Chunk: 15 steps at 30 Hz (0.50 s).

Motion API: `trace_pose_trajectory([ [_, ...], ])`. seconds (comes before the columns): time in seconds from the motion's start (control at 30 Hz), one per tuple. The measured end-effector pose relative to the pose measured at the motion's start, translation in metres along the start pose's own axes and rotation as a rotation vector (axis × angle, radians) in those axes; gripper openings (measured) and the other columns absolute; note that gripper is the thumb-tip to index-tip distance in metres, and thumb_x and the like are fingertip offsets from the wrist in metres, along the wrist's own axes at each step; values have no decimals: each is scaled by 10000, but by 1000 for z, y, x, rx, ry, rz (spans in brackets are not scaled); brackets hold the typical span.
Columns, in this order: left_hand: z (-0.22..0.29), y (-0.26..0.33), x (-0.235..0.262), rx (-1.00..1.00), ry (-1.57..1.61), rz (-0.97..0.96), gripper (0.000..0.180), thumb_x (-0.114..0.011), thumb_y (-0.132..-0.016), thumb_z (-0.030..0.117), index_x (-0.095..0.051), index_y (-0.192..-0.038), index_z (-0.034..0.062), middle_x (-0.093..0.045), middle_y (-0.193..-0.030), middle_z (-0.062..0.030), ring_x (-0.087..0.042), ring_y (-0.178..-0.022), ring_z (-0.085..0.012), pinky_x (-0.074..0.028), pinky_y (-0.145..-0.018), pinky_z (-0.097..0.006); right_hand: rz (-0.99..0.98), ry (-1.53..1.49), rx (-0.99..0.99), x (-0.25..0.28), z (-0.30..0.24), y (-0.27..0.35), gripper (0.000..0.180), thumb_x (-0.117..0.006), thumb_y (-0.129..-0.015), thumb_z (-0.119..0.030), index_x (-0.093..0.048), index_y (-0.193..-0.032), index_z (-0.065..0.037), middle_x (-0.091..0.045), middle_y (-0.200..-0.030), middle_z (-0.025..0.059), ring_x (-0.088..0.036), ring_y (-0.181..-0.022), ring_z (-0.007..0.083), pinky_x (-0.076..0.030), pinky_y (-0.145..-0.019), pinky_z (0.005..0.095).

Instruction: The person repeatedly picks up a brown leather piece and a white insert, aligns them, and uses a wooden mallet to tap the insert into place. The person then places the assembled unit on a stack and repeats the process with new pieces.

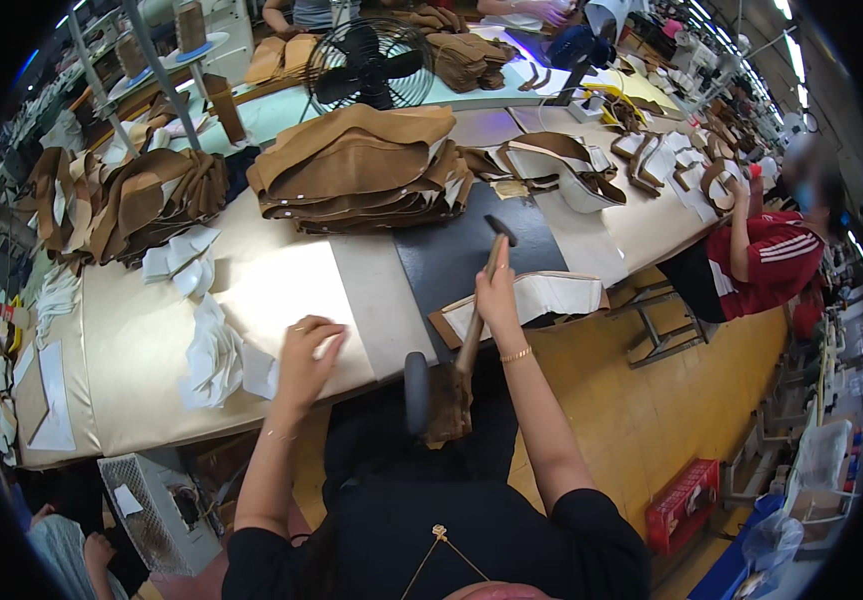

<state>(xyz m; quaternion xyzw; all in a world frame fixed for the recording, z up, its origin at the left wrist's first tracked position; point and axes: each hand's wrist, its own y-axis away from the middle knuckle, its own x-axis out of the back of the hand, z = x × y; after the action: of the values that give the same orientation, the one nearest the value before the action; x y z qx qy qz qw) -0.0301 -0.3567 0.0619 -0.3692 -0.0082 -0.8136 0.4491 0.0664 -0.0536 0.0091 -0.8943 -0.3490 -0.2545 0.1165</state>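
My right hand [497,297] is wrapped round the wooden handle of a hammer [500,232], its dark head raised over a dark work mat [441,255]. Beneath that hand, at the table's near edge, lies a brown leather piece with a white lining [556,295]. My left hand [309,358] hovers to the left, above the pale tabletop [261,290], with fingers curled in. A small pale patch shows by its fingertips; what it is I cannot make out. Close by on the left sits a loose pile of white pieces [214,355].
A tall stack of brown leather pieces [351,170] stands beyond my hands, before a black fan [369,65]. More brown pieces [141,200] are heaped far left; white-lined ones [561,170] lie right. A person in red [771,250] works at the right. A red crate [683,505] rests on the floor.
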Motion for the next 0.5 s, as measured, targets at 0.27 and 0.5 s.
trace_pose_trajectory([
  [0.27,-83,97,180,336,-421,607,133,-622,-946,104,-687,-1018,14,-656,-947,-77,-593,-864,-179,-457,-780,-306,106,147,207,-39,-1,-1,628,-556,-976,-198,-291,-1518,-23,-345,-1446,293,-379,-1307,430,-296,-1115,472],
  [0.5,-140,151,252,527,-540,828,213,-638,-949,198,-727,-1061,40,-672,-1003,-71,-620,-870,-170,-473,-753,-308,-278,25,500,-62,-71,98,430,-590,-954,-120,-528,-1373,-46,-373,-1469,183,-429,-1305,342,-373,-1079,405],
])
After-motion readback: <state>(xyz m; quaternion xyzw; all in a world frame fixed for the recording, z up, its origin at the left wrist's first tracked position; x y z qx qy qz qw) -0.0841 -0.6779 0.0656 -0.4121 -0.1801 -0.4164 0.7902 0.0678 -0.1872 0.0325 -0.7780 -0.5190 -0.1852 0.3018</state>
